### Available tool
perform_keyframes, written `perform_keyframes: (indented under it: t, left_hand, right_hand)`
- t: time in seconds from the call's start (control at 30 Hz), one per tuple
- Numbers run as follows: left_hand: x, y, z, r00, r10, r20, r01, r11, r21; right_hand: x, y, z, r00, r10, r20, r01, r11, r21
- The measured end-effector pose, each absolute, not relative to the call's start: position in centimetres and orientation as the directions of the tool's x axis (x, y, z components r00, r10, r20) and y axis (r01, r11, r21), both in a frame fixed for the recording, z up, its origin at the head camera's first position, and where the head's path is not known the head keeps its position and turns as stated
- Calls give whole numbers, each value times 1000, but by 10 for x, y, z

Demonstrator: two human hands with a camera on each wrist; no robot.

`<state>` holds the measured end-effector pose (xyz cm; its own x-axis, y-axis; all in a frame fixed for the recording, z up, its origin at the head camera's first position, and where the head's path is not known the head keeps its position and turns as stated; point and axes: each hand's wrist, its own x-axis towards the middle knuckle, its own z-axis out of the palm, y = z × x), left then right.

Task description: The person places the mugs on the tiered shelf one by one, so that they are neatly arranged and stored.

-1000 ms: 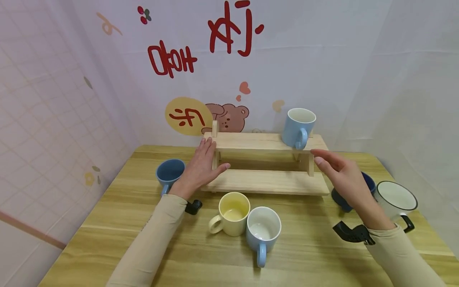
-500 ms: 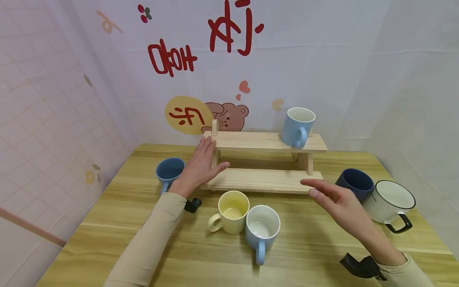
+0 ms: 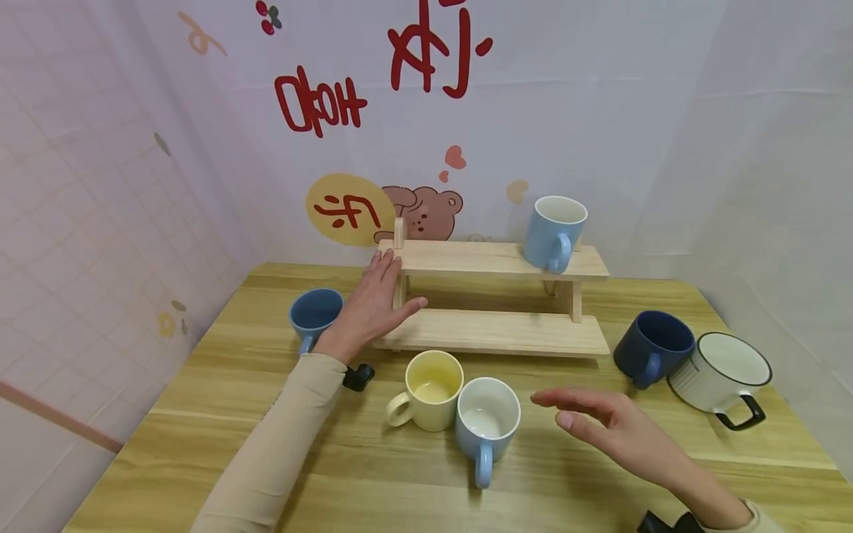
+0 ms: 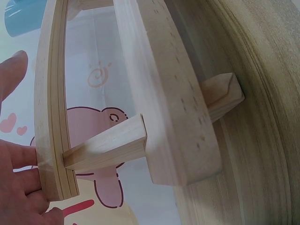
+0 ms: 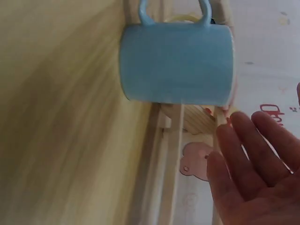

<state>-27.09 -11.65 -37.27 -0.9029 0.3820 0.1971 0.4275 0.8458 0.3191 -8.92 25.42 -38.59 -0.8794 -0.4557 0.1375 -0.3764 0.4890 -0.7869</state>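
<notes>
My left hand (image 3: 373,307) rests on the left end of the two-tier wooden shelf (image 3: 466,257), fingers lying straight on the upper board and thumb spread. In the left wrist view its fingertips touch the board's end (image 4: 56,178). My right hand (image 3: 620,429) hovers over the table to the right of a light blue mug (image 3: 489,422), fingers extended and holding nothing. That mug, white inside with its handle toward me, stands beside a pale yellow mug (image 3: 435,392). Another light blue mug (image 3: 553,235) stands on the right of the upper board. The lower board (image 3: 493,333) carries nothing.
A blue mug (image 3: 316,311) stands left of the shelf, partly behind my left wrist. On the right are a dark blue mug (image 3: 653,348) and a white mug (image 3: 726,377) with a black rim and handle. A printed cloth (image 3: 633,111) hangs behind the table.
My right hand has moved from the shelf's right end down and toward me, to beside the front light blue mug. My left hand has stayed on the shelf.
</notes>
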Motion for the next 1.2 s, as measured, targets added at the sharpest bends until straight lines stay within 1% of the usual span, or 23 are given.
perform_keyframes:
  t: [0.2, 0.43, 0.53, 0.77, 0.87, 1.03, 1.2]
  left_hand:
    - [-272, -117, -373, -900, 386, 201, 433, 846, 312]
    - [-273, -117, -372, -900, 387, 199, 434, 842, 320]
    - [-273, -117, -372, -900, 387, 199, 433, 843, 320]
    - [-272, -117, -373, -900, 387, 201, 434, 841, 324]
    - [-271, -118, -373, -900, 385, 204, 433, 843, 320]
    - [-272, -118, -373, -893, 389, 224, 445, 837, 319]
    - [-273, -119, -374, -893, 395, 217, 447, 834, 322]
  right_hand:
    - [-88, 252, -400, -802, -589, 99, -390, 392, -833]
    - [-87, 249, -411, -713, -700, 33, -310, 272, -911]
    - [-87, 246, -418, -679, -733, 33, -294, 231, -927]
    - [-87, 236, -431, -602, -795, 69, -312, 156, -937]
    - [-89, 230, -434, -584, -810, 50, -288, 149, -946]
    - [-91, 220, -438, -568, -823, -7, -198, 145, -969]
    - [-94, 211, -443, -557, -830, -21, -149, 125, -981]
